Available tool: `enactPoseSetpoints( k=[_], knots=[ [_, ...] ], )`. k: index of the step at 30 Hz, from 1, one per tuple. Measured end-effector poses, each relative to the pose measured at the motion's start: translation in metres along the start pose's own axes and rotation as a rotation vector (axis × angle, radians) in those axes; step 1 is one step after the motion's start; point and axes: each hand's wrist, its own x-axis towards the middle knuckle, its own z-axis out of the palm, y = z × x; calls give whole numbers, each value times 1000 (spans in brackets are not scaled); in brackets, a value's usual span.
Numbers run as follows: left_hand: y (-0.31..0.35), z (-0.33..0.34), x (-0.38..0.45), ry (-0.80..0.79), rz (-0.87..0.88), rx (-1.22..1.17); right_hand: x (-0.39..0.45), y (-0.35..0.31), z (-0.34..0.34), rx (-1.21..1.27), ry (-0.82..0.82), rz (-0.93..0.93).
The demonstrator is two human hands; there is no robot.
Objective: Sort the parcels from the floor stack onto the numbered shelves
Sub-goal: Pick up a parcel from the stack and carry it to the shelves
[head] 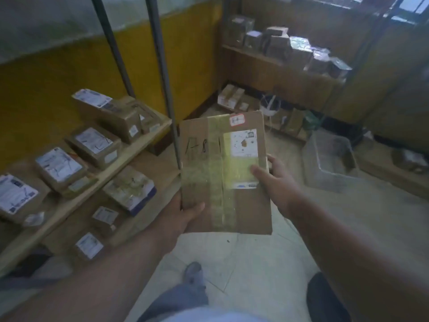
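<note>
A flat brown cardboard parcel, sealed with strips of clear tape and bearing a white printed label, a small red-edged sticker at its top edge and black handwritten marks on its face, is held at the centre of the frame, above the pale tiled floor. The left hand grips its lower left corner, thumb lying on the face. The right hand holds its right edge, thumb pressed on the label and fingers curled behind. At the left of the frame, wooden shelves carry several labelled brown boxes in two tiers. At the upper right, a further shelf holds blurred parcels. A clear plastic tub stands on the floor at right.
</note>
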Motion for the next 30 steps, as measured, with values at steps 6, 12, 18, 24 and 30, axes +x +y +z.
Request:
enactPoseSetpoints(
  k=[6, 12, 18, 24, 30],
  knots=[
    [37, 9, 91, 83, 44, -23, 97, -40, -5, -78, -27, -46],
    [59, 26, 155, 196, 82, -54, 185, -90, -23, -364, -108, -222],
    [51, 31, 213, 447, 117, -122, 303, -114, 0, -530, -325, -359],
    [30, 64, 242, 745, 50, -211, 379, -107, 39, -687, -580, -444],
    [-8, 54, 243, 923, -88, -288, 409, -70, 94, -777, -762, -362]
  ],
)
